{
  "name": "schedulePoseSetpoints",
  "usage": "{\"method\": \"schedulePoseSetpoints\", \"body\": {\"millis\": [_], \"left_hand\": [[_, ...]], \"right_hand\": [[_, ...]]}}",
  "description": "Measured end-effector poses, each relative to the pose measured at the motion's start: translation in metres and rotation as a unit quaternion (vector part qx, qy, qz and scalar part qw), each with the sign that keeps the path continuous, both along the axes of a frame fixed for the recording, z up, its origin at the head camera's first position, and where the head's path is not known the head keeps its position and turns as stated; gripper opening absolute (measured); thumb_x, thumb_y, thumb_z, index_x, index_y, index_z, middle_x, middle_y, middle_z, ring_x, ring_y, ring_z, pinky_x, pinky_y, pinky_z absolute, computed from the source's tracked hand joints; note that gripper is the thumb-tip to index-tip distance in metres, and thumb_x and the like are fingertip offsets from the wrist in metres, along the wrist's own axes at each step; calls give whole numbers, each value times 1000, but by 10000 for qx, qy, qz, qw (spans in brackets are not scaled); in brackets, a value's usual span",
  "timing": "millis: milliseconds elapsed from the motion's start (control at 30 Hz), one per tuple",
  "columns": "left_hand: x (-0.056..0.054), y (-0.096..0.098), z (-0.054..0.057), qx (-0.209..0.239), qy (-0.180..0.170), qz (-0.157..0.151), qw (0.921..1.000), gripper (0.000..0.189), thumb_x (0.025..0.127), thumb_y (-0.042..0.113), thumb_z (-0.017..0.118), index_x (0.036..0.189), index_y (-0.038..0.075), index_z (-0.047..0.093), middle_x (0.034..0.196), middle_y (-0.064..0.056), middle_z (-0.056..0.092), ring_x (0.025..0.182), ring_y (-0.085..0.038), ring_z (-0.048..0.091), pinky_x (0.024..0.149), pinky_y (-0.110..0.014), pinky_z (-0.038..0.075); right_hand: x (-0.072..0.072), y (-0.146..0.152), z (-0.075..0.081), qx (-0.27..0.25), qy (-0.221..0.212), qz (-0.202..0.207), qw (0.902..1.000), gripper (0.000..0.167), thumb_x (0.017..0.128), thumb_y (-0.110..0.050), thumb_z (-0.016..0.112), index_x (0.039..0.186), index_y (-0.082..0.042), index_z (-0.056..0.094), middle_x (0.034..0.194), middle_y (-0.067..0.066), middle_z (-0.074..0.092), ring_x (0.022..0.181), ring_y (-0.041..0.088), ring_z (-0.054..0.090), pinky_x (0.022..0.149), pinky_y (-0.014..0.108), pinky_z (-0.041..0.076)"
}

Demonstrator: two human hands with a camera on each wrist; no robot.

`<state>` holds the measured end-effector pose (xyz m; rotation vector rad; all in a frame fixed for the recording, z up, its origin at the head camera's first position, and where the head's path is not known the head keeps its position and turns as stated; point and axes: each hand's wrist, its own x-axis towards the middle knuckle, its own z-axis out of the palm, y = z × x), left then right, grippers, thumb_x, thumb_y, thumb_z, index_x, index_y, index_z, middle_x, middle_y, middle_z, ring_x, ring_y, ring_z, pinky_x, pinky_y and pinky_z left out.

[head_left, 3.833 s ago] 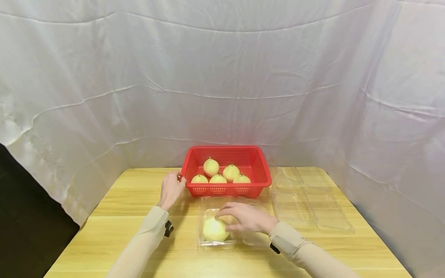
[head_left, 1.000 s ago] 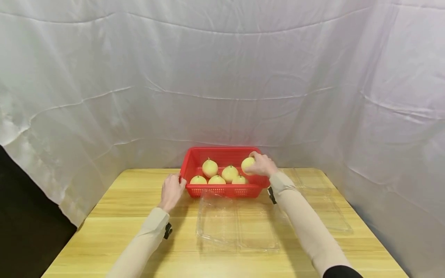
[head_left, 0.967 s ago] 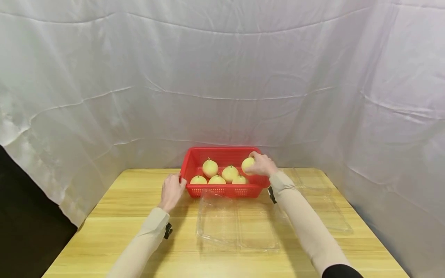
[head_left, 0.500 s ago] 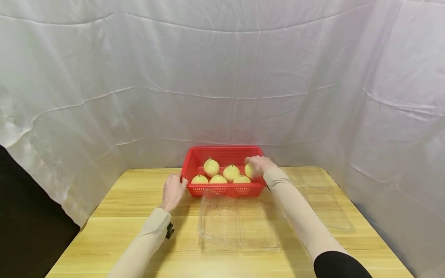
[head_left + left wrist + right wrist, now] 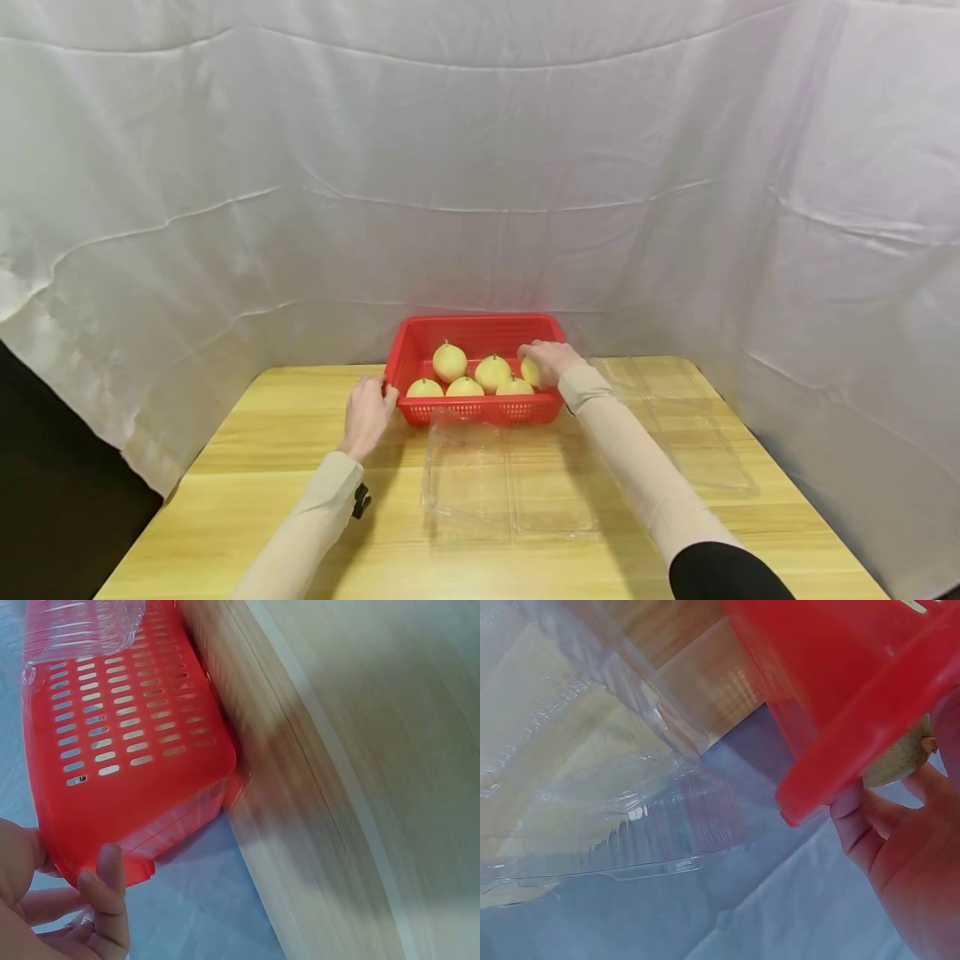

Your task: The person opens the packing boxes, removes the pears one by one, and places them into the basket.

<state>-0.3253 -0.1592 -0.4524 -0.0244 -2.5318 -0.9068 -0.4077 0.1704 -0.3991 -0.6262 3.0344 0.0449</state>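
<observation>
My left hand (image 5: 367,412) pinches the left rim of a red plastic basket (image 5: 480,410) at the back of the table. In the left wrist view, its thumb and fingers lie around the basket's corner. Inside the basket are several pale yellow pears (image 5: 449,363) with short stems. At the basket's right end my right hand (image 5: 555,361) holds another pear (image 5: 529,372), low inside the wall. The right wrist view shows part of that pear (image 5: 900,761) between the fingers, behind the red rim.
In front of the basket lies an open clear plastic clamshell box (image 5: 468,483). More clear boxes (image 5: 682,417) lie on the right side of the wooden table (image 5: 247,500). A pale curtain (image 5: 480,167) hangs close behind the basket.
Earlier the right hand was at a pear in the clear box; a pear is now in that hand in the basket. Over the last second it moved lower. My left hand stayed on the rim.
</observation>
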Motion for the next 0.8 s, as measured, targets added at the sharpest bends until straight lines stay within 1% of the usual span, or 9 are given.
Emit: {"method": "schedulePoseSetpoints", "body": {"millis": [67,167,267,400,500,633,733,800], "left_hand": [[2,-2,-1,14,-11,4,10000,15,89,7,52,81,4,64,80,-12,57,76,-26,52,65,-34,43],[5,-4,-3,-1,-62,39,10000,14,90,8,52,84,4,65,81,-12,57,76,-25,52,63,-33,43],[7,-5,-4,-33,-56,98,9999,14,90,10,52,84,6,65,81,-11,57,73,-25,52,60,-32,42],[8,-6,-3,-132,-56,190,9997,14,90,12,52,85,7,65,81,-11,56,72,-25,52,57,-33,41],[8,-5,-2,-245,-77,193,9995,16,91,13,52,90,5,66,83,-12,58,73,-26,54,60,-37,45],[6,-3,-3,-322,5,224,9992,18,92,13,52,93,4,67,85,-13,60,76,-29,57,65,-45,49],[6,-2,-3,-320,33,242,9992,19,93,14,51,95,4,68,86,-14,61,78,-31,58,67,-47,50],[6,-2,-2,-309,26,262,9992,20,93,14,51,97,3,68,88,-14,61,78,-32,59,67,-48,50]], "right_hand": [[2,-2,-1,19,15,54,10000,55,73,-14,80,125,-20,61,113,5,64,96,25,60,86,43,53],[4,-3,-5,17,-65,-48,10000,55,75,-15,79,127,-22,60,117,4,63,98,25,60,89,44,53],[1,-4,-8,-27,-103,-136,9999,56,77,-16,79,128,-24,59,122,3,61,103,25,60,94,45,51],[-1,-4,-8,-31,-29,9,10000,53,78,-18,78,127,-26,60,125,4,61,104,27,62,95,47,51],[1,-4,-6,-2,-83,41,10000,50,79,-19,77,126,-26,62,122,4,62,102,27,62,93,46,51],[5,-4,-3,38,-104,147,9998,44,80,-21,77,123,-23,65,117,6,65,100,28,63,92,46,51],[6,-4,-2,36,-28,221,9997,42,81,-22,77,121,-21,66,115,7,68,103,29,63,92,45,51],[6,-4,-2,-60,-51,152,9999,42,82,-21,76,123,-20,66,117,8,68,106,29,62,94,46,50]]}}
